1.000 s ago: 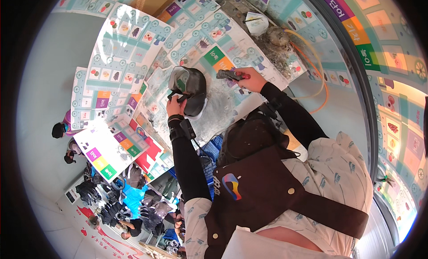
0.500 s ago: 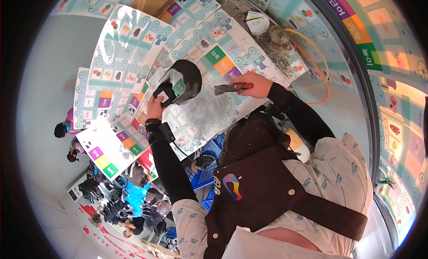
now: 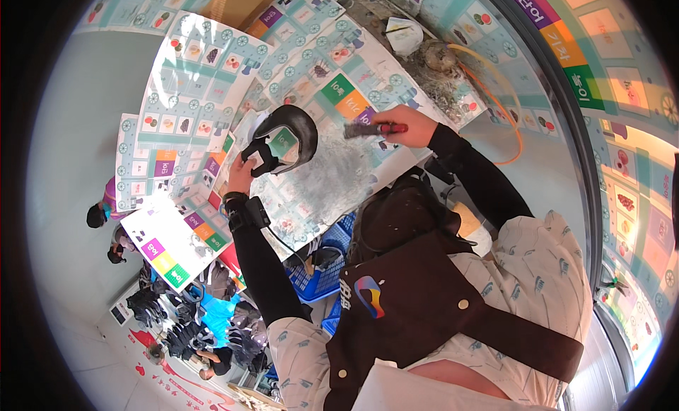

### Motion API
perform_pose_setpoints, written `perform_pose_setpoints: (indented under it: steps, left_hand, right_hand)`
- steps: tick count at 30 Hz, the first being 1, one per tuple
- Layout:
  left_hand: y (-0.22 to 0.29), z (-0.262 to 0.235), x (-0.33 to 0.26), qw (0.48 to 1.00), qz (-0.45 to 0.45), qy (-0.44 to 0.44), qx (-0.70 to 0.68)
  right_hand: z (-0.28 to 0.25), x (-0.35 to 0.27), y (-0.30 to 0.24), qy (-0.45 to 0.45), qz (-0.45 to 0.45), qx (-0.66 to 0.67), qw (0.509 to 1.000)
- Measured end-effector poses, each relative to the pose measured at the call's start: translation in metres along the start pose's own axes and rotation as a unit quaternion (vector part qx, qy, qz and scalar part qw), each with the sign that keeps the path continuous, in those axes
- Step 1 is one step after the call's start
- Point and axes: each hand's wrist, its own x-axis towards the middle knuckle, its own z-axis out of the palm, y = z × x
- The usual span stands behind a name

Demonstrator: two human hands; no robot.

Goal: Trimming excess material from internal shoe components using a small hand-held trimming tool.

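Note:
My left hand (image 3: pixel 244 172) grips a black shoe (image 3: pixel 286 135) from below and holds it tilted above the table, so its green lining and a white tag show in the opening. My right hand (image 3: pixel 404 126) is closed on a small brush (image 3: pixel 362 130) with a red handle, its bristle end pointing left. The brush sits a short way right of the shoe, and a gap shows between them. Under both hands the printed paper sheet (image 3: pixel 332 181) covering the table is smeared grey.
More colourful printed sheets (image 3: pixel 184 93) cover the table to the left. A white cup (image 3: pixel 404 35), a grey rag pile (image 3: pixel 442 57) and an orange hose (image 3: pixel 506 85) lie at the far edge. A blue crate (image 3: pixel 332 273) stands below the table. Other people (image 3: pixel 212 315) are at lower left.
My left hand has swung the shoe left and tilted its opening toward me. The brush, which was at the shoe a second ago, now sits apart to its right.

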Motion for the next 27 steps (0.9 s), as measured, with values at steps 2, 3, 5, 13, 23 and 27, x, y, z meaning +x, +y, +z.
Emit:
perform_pose_setpoints:
  steps: [2, 3, 5, 13, 23, 27]
  left_hand:
    - [0.002, -0.009, -0.003, 1.0, 0.006, -0.002, 0.007]
    - [0.002, -0.012, -0.003, 1.0, 0.012, -0.006, 0.013]
    - [0.004, -0.014, 0.0, 0.998, 0.031, 0.003, 0.05]
    - [0.028, 0.0, 0.015, 0.965, 0.132, 0.005, 0.227]
    - [0.033, 0.017, 0.013, 0.914, 0.108, 0.01, 0.391]
    - [0.025, 0.009, 0.009, 0.934, 0.104, 0.013, 0.341]
  right_hand:
    - [0.004, 0.004, -0.002, 0.003, -0.01, -0.034, 0.999]
    - [0.004, 0.005, -0.002, 0.006, -0.019, -0.068, 0.998]
    - [0.0, 0.009, -0.005, 0.017, -0.004, -0.074, 0.997]
    - [-0.023, 0.032, -0.033, 0.003, -0.046, -0.059, 0.997]
    - [-0.028, 0.036, -0.019, -0.054, -0.085, -0.028, 0.994]
    - [-0.023, 0.034, -0.005, -0.018, -0.036, -0.035, 0.999]
